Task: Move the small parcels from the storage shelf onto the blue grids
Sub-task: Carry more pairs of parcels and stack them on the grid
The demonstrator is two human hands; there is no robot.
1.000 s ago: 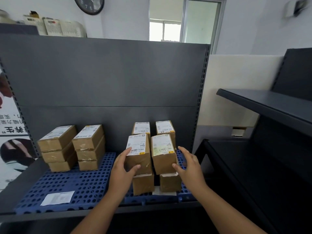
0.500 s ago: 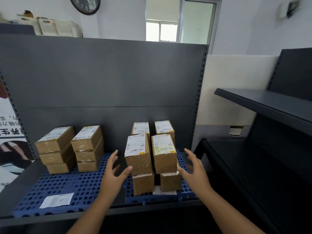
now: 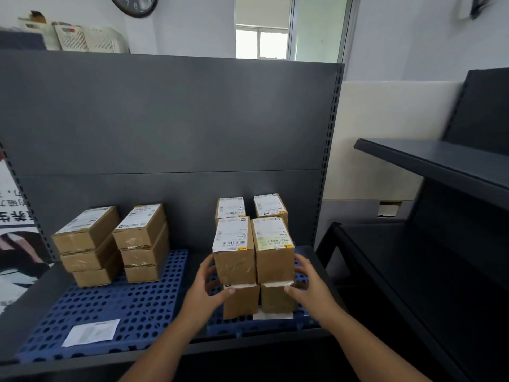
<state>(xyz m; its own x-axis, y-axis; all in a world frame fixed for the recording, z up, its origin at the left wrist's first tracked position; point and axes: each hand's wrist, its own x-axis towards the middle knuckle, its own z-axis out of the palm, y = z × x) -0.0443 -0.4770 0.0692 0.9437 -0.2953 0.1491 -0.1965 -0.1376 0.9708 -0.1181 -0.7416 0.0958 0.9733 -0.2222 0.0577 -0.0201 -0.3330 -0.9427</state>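
Head view: left hand (image 3: 205,288) and right hand (image 3: 310,285), each grip clamped sideways on stacked brown cardboard parcels (image 3: 234,263) atop blue perforated plastic grid (image 3: 242,327).

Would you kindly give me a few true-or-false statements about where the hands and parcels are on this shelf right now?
1. The left hand grips the left front stack of parcels. True.
2. The right hand rests on the white slip. False: it holds the right front stack. The white slip lies untouched on the left blue grid.
3. The two left stacks are each three parcels high. True.
4. The front stacks stand on bare dark shelf. False: they stand on the right blue grid.
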